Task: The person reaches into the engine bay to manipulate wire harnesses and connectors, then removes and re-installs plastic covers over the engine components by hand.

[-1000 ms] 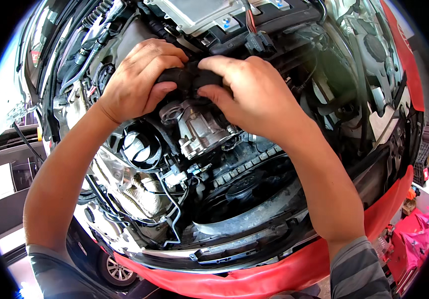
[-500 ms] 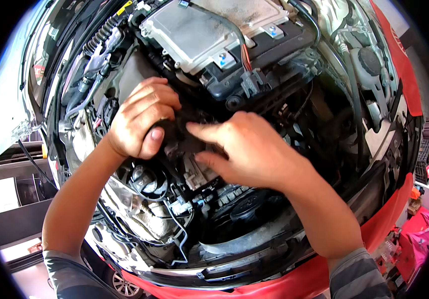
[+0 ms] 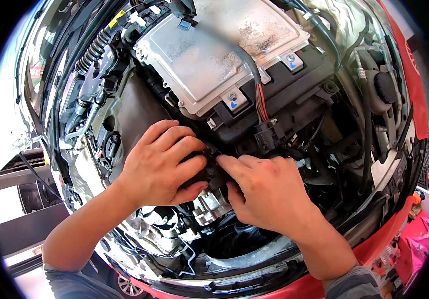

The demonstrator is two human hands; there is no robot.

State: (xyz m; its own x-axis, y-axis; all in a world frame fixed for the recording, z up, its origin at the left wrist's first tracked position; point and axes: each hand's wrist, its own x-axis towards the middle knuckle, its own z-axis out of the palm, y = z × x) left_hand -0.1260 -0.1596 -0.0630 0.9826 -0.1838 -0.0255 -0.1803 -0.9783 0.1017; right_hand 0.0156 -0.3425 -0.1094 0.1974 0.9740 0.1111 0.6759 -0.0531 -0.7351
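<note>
Both my hands meet over an open car engine bay, left of the middle. Between my fingers is a small black part (image 3: pixel 218 177), mostly hidden, so its kind cannot be made out. My left hand (image 3: pixel 164 164) is curled round its left side, fingers bent and thumb below. From the right, my right hand (image 3: pixel 269 192) grips the same part with index finger and thumb. Just below my left thumb shows a silver metal block (image 3: pixel 209 207). Above my right hand, a black connector (image 3: pixel 269 134) hangs from a bundle of reddish wires (image 3: pixel 260 102).
A flat silver module (image 3: pixel 199 60) sits in a black housing beyond my hands. A dark grey duct (image 3: pixel 137 102) runs along the left. At the right stands a reservoir with a black cap (image 3: pixel 385 87). Red covers (image 3: pixel 384 234) edge the front of the car.
My view has shifted, so the engine parts sit differently in the picture. My left hand has turned flatter, its back now showing, and my right hand has closed in on the black part.
</note>
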